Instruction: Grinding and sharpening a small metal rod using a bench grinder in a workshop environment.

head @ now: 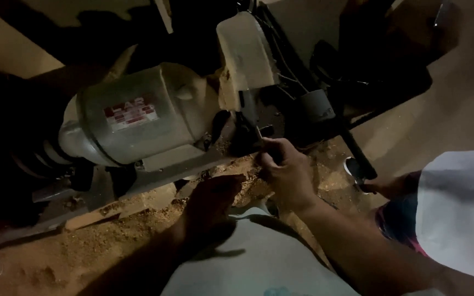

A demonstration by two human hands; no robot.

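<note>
While sawdust (111, 235) lies heaped around the grey motor (133, 118), the right hand (287, 174) has its grip closed on a thin metal tool (259, 134), tip pressed close beside the motor's shaft end, likely for control. Its left hand (212, 200) rests below in shadow; I cannot tell its grip.

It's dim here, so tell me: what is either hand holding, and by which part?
The right hand pinches a thin metal piece by its lower end; the left hand holds nothing visible.
</note>
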